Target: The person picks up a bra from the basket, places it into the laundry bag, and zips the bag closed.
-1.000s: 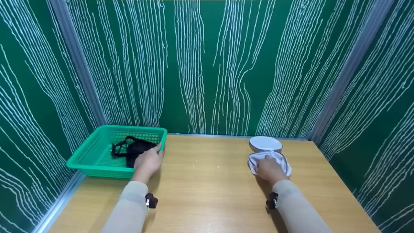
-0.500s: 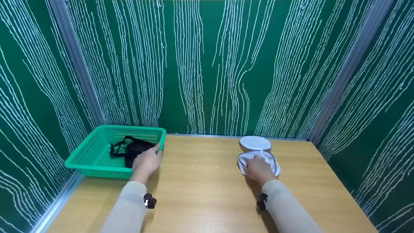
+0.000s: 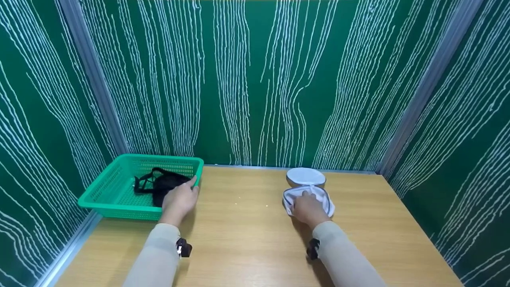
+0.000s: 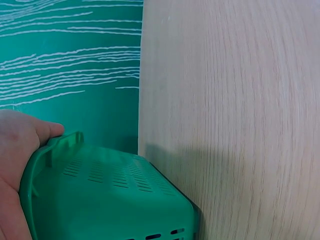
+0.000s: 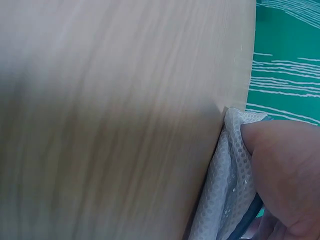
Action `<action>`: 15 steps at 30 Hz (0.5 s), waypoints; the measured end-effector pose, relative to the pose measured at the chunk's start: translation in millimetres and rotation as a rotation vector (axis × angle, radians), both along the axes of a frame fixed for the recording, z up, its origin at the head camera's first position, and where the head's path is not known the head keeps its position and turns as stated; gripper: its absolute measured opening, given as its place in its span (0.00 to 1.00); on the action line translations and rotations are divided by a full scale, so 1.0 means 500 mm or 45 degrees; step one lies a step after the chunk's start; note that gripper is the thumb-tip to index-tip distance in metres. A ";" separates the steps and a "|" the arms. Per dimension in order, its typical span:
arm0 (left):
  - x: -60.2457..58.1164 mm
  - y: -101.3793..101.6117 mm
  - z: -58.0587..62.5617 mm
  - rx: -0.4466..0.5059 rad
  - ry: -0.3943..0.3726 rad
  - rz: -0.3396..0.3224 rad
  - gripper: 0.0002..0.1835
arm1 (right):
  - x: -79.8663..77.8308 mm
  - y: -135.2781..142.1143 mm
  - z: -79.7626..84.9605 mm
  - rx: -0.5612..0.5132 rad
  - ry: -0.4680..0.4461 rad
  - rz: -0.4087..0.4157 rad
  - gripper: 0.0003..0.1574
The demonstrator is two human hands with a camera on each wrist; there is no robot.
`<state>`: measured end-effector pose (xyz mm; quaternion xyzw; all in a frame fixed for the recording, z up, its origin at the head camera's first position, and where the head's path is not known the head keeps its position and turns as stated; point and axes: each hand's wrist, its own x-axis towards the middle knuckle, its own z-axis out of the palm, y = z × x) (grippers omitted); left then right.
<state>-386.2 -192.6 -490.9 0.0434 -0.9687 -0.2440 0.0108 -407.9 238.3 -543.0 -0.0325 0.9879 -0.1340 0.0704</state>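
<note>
My left hand [image 3: 180, 201] grips the near right corner rim of a green plastic basket [image 3: 115, 207]. The left wrist view has the thumb [image 4: 52, 129] lying along that rim. Inside the basket, partly behind the hand, lies a black cloth item with straps [image 3: 169, 181]. Farther right, my right hand [image 3: 308, 209] holds a white mesh pouch [image 3: 329, 207] with a dark zip edge, its fingers reaching into the opened near half. The rounded far half [image 3: 306, 175] stands folded back. In the right wrist view, the thumb side presses on the honeycomb mesh [image 5: 215, 185]; the fingertips are mostly hidden.
A wooden table [image 3: 247, 247] carries both things, with a few tiny white specks between them. Green walls [image 3: 271, 119] with white wavy lines close in the back and both sides. The basket stands near the back left corner.
My right hand has slid the white mesh pouch leftward across the table. The left hand stays on the basket rim, and the basket has barely shifted in view.
</note>
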 end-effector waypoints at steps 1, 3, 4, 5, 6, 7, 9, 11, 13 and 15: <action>0.000 -0.001 0.000 -0.001 0.000 0.000 0.31 | 0.001 -0.004 0.001 0.001 -0.002 0.000 0.28; -0.001 -0.001 0.000 -0.003 0.002 -0.002 0.31 | 0.001 -0.010 0.002 0.013 -0.001 0.004 0.29; -0.001 -0.001 -0.001 -0.003 0.001 -0.002 0.31 | 0.002 -0.013 0.003 0.014 0.004 0.005 0.29; -0.001 -0.002 -0.001 -0.003 0.002 -0.001 0.31 | 0.003 -0.016 0.003 0.015 0.014 0.008 0.28; -0.001 -0.002 -0.002 -0.003 0.002 -0.002 0.31 | 0.002 -0.019 0.002 0.015 0.026 0.014 0.27; -0.001 -0.002 -0.002 -0.003 0.003 -0.002 0.31 | 0.003 -0.021 0.002 0.020 0.034 0.016 0.27; -0.001 -0.001 -0.001 0.001 0.002 -0.002 0.31 | 0.003 -0.025 0.001 0.030 0.051 0.023 0.26; 0.000 -0.001 0.000 0.007 0.004 -0.001 0.31 | 0.003 -0.029 -0.002 0.039 0.064 0.029 0.26; 0.001 -0.001 0.001 0.009 0.003 0.000 0.31 | 0.005 -0.033 -0.003 0.047 0.069 0.025 0.27; 0.002 -0.001 0.002 0.006 0.007 -0.003 0.31 | 0.004 -0.038 -0.004 0.079 0.080 0.041 0.27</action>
